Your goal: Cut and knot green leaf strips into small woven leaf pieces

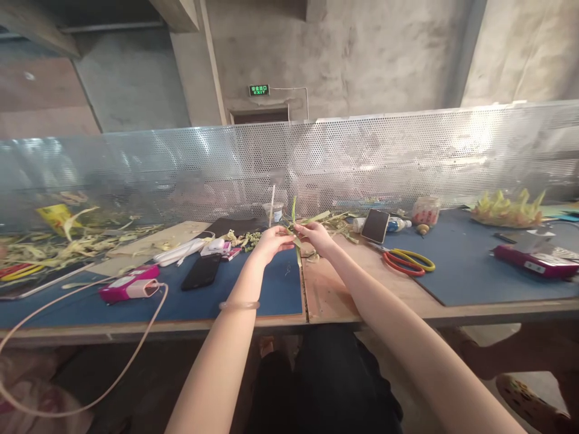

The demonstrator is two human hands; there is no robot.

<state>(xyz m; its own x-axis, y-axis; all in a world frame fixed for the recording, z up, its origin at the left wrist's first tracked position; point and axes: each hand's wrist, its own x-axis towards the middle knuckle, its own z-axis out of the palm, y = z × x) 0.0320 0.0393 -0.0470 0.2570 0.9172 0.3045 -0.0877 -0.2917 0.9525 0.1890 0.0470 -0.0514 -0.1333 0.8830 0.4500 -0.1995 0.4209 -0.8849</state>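
Both my arms reach out over the workbench. My left hand (271,241) and my right hand (316,236) meet above the seam between the blue mat (253,295) and the bare wood. Each hand pinches the same thin green leaf strip (295,232), which sticks up between them and hangs down a little below. A clear bangle (239,305) sits on my left wrist. More green and pale leaf strips (332,222) lie on the bench just behind my right hand.
A black phone (201,271), a pink device (131,288) with a long cable and white items lie left. A second phone (375,226), a bottle and orange-yellow scissors (408,261) lie right. A perforated metal screen (407,157) runs behind. Leaf heaps (506,210) sit at both ends.
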